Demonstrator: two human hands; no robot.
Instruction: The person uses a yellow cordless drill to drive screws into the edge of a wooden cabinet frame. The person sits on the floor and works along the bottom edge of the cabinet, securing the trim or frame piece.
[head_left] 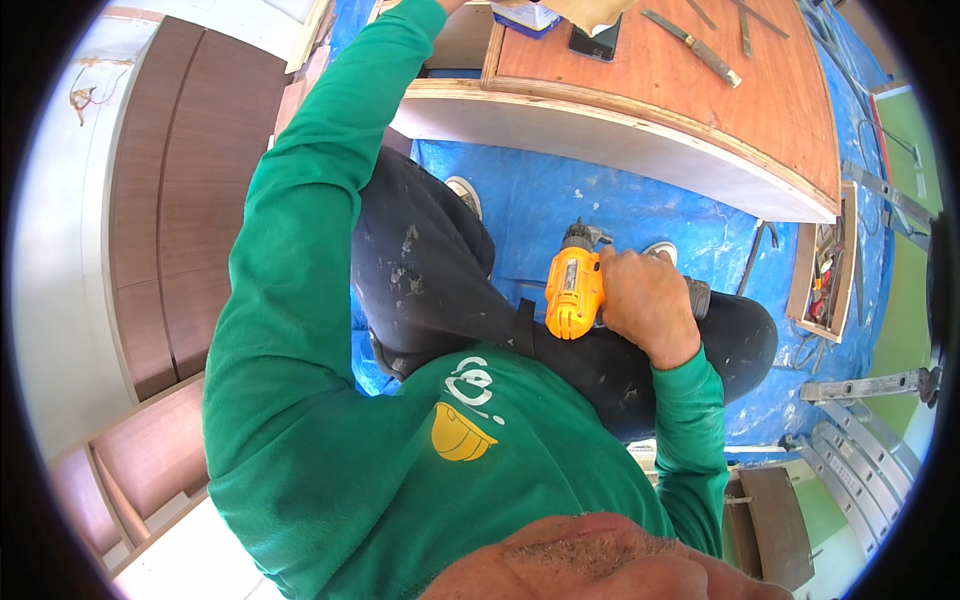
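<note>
My right hand (648,300) grips an orange cordless drill (573,290), resting it on my dark-trousered thigh, chuck pointing toward the floor tarp. My left arm, in a green sleeve, stretches up to the top of the view. My left hand passes out of the frame near a brown wooden board (690,95), so what it touches is hidden.
On the board lie a dark phone (594,42), a folding knife (692,46) and thin metal tools. A blue tarp (600,200) covers the floor. A wooden tray of small tools (822,272) stands right, dark wood panels (180,180) left, and aluminium ladder rails (850,460) lower right.
</note>
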